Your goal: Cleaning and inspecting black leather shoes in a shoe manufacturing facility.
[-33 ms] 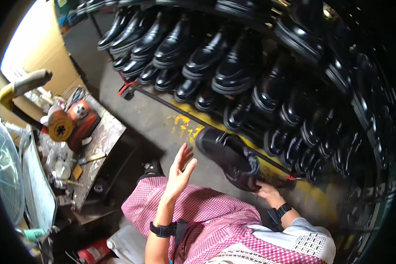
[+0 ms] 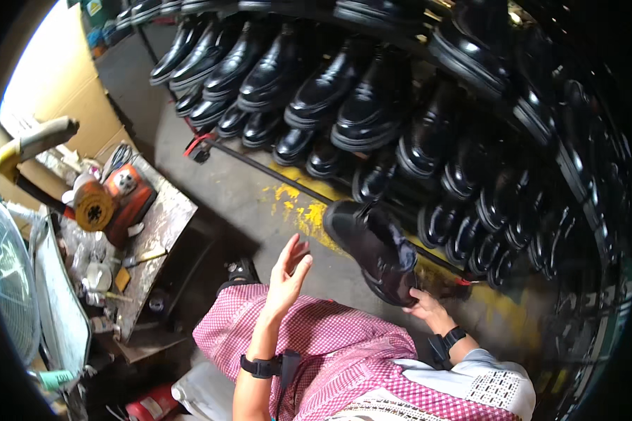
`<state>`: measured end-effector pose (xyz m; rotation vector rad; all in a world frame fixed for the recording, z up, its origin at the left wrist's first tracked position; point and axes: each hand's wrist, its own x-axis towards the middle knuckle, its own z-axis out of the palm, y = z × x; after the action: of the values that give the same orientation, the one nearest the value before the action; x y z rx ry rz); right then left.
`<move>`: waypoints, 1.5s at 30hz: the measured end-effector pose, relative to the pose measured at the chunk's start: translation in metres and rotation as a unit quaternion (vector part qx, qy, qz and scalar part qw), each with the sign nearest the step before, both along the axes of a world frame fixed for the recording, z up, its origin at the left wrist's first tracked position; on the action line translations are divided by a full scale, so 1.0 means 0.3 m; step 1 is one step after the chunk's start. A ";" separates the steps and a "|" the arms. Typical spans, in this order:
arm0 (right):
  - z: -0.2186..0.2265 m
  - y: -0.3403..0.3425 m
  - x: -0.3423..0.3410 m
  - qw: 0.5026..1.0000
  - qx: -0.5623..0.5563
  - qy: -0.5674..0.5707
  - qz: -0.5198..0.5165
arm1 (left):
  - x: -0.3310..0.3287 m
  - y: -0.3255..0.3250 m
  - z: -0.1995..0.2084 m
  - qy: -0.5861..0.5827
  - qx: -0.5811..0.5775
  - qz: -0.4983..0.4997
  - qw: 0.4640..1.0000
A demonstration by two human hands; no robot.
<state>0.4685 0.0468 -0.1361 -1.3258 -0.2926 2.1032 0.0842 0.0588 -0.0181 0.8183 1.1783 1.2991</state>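
A black leather shoe (image 2: 369,245) is in my right hand (image 2: 428,309), which grips it at the heel end. Its toe points up and to the left, and its opening faces up and to the right. My left hand (image 2: 288,275) is raised to the left of the shoe, apart from it. Its fingers are stretched out and the thumb stands away from them, with nothing held. Beyond the shoe, rows of glossy black shoes (image 2: 326,88) fill a dark rack with a low front bar (image 2: 270,170).
On the left, a worn workbench (image 2: 168,210) carries an orange machine (image 2: 130,186) and clutter. Beside it stand a large fan (image 2: 10,281) and a cardboard sheet (image 2: 70,84). A red cylinder (image 2: 151,403) and a pale container (image 2: 207,393) are low on the left. Worn yellow paint (image 2: 309,217) marks the floor.
The shoe in my right hand has shifted slightly to the right and its toe has turned a little. My left hand has hardly moved.
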 end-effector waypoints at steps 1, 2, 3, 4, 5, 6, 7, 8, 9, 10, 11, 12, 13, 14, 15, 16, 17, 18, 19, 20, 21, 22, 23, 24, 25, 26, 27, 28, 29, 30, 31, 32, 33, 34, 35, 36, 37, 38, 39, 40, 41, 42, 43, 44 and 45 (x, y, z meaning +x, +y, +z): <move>0.048 -0.028 -0.003 0.999 -0.017 0.018 -0.027 | 0.010 0.000 -0.048 -0.024 -0.043 -0.001 0.999; 0.039 -0.051 0.008 0.997 -0.021 0.051 -0.050 | 0.015 -0.006 -0.094 -0.019 -0.078 0.006 0.997; 0.039 -0.085 0.035 0.994 -0.023 0.080 -0.078 | 0.034 -0.006 -0.130 -0.019 -0.113 0.008 0.993; 0.036 -0.105 0.016 0.989 -0.032 0.049 -0.137 | 0.038 -0.025 -0.188 -0.019 -0.110 0.000 0.994; 0.040 -0.103 -0.014 0.989 -0.029 0.052 -0.139 | 0.023 -0.053 -0.256 -0.028 -0.131 0.012 0.991; 0.045 -0.096 -0.040 0.986 -0.019 0.064 -0.152 | 0.013 -0.066 -0.293 -0.038 -0.152 0.023 0.987; 0.048 -0.088 -0.060 0.983 -0.009 0.075 -0.168 | 0.016 -0.064 -0.291 -0.038 -0.151 0.016 0.988; 0.041 -0.072 -0.084 0.984 0.022 0.046 -0.171 | 0.018 -0.063 -0.288 -0.059 -0.125 0.014 0.990; 0.042 -0.051 -0.108 0.984 0.024 0.046 -0.171 | 0.017 -0.064 -0.284 -0.079 -0.099 0.015 0.992; 0.042 -0.029 -0.135 0.982 0.017 0.040 -0.184 | 0.014 -0.068 -0.284 -0.078 -0.115 0.017 0.990; 0.042 -0.008 -0.164 0.980 0.011 0.034 -0.197 | 0.012 -0.063 -0.285 -0.078 -0.113 0.019 0.990; 0.041 0.007 -0.193 0.979 -0.010 0.046 -0.198 | 0.013 -0.067 -0.281 -0.079 -0.115 0.028 0.990; 0.039 0.013 -0.224 0.968 -0.042 0.070 -0.237 | 0.015 -0.069 -0.277 -0.080 -0.116 0.037 0.989; 0.043 0.019 -0.235 0.967 -0.040 0.095 -0.233 | 0.018 -0.072 -0.274 -0.080 -0.115 0.041 0.989; 0.048 0.027 -0.247 0.965 -0.038 0.121 -0.228 | 0.016 -0.073 -0.272 -0.061 -0.113 0.042 0.991; 0.054 0.022 -0.252 0.966 -0.037 0.123 -0.223 | 0.016 -0.074 -0.269 -0.043 -0.112 0.042 0.992; 0.060 0.006 -0.250 0.969 -0.032 0.103 -0.222 | 0.017 -0.084 -0.266 -0.031 -0.098 0.041 0.994; 0.066 0.007 -0.249 0.971 -0.026 0.084 -0.222 | 0.024 -0.085 -0.262 -0.028 -0.102 0.041 0.994; 0.067 0.026 -0.253 0.972 -0.024 0.085 -0.220 | 0.029 -0.082 -0.258 -0.024 -0.107 0.040 0.993; 0.067 0.050 -0.257 0.971 -0.012 0.080 -0.226 | 0.030 -0.076 -0.255 -0.021 -0.102 0.040 0.994; 0.070 0.060 -0.261 0.969 -0.002 0.074 -0.235 | 0.028 -0.078 -0.259 -0.021 -0.103 0.039 0.994; 0.065 0.084 -0.271 0.964 -0.005 0.115 -0.238 | 0.027 -0.077 -0.264 -0.020 -0.104 0.040 0.994; 0.062 0.107 -0.280 0.958 -0.003 0.137 -0.251 | 0.025 -0.080 -0.268 -0.020 -0.105 0.041 0.993; 0.077 0.141 -0.307 0.956 0.009 0.121 -0.269 | 0.021 -0.083 -0.268 -0.019 -0.105 0.042 0.993; 0.095 0.178 -0.319 0.952 0.023 0.105 -0.286 | 0.026 -0.081 -0.264 -0.011 -0.103 0.041 0.994; 0.066 0.221 -0.320 0.950 0.023 0.108 -0.292 | 0.028 -0.077 -0.260 -0.004 -0.101 0.041 0.994; 0.026 0.268 -0.319 0.948 0.023 0.111 -0.298 | 0.030 -0.071 -0.260 -0.004 -0.100 0.041 0.994; 0.008 0.307 -0.329 0.947 0.030 0.095 -0.305 | 0.035 -0.073 -0.261 -0.004 -0.103 0.042 0.994; -0.010 0.345 -0.339 0.942 0.042 0.091 -0.320 | 0.038 -0.075 -0.263 -0.004 -0.106 0.044 0.993; -0.040 0.391 -0.337 0.942 0.051 0.085 -0.321 | 0.038 -0.079 -0.262 -0.004 -0.110 0.046 0.993; -0.056 0.436 -0.337 0.941 0.060 0.079 -0.323 | 0.038 -0.077 -0.259 -0.001 -0.103 0.046 0.994; -0.044 0.481 -0.367 0.935 0.027 0.068 -0.347 | 0.033 -0.080 -0.261 0.003 -0.097 0.048 0.994; -0.026 0.526 -0.390 0.926 -0.004 0.057 -0.373 | 0.031 -0.080 -0.261 0.003 -0.099 0.049 0.994; -0.027 0.562 -0.411 0.916 -0.008 0.051 -0.397 | 0.035 -0.081 -0.257 0.001 -0.098 0.052 0.994; -0.023 0.592 -0.425 0.904 -0.002 0.028 -0.427 | 0.040 -0.079 -0.254 -0.002 -0.096 0.055 0.994; -0.030 0.588 -0.460 0.892 0.033 -0.023 -0.450 | 0.034 -0.079 -0.253 -0.010 -0.098 0.062 0.993; -0.023 0.585 -0.488 0.876 0.070 -0.073 -0.471 | 0.032 -0.081 -0.251 -0.011 -0.099 0.067 0.993; -0.035 0.579 -0.471 0.881 0.063 -0.040 -0.466 | 0.036 -0.081 -0.249 -0.008 -0.093 0.064 0.994; -0.057 0.565 -0.441 0.885 0.058 -0.009 -0.462 | 0.043 -0.079 -0.245 -0.006 -0.086 0.059 0.995; -0.001 0.498 -0.516 0.905 0.069 -0.047 -0.418 | 0.022 -0.097 -0.253 -0.002 -0.094 0.071 0.993; 0.015 0.448 -0.539 0.925 0.102 -0.120 -0.346 | 0.027 -0.099 -0.255 0.001 -0.092 0.070 0.993; 0.034 0.420 -0.585 0.923 0.135 -0.194 -0.303 | 0.029 -0.102 -0.252 0.011 -0.094 0.066 0.993; 0.047 0.406 -0.621 0.914 0.167 -0.266 -0.257 | 0.030 -0.102 -0.250 0.022 -0.096 0.062 0.993; 0.052 0.428 -0.623 0.920 0.179 -0.281 -0.205 | 0.029 -0.096 -0.249 0.020 -0.097 0.067 0.993; 0.067 0.463 -0.632 0.919 0.180 -0.283 -0.206 | 0.033 -0.089 -0.241 0.023 -0.092 0.062 0.994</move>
<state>0.2791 0.1856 -0.1159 -1.5750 -0.5554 1.2196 0.0940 0.0321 -0.0906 0.6512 1.3817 1.2556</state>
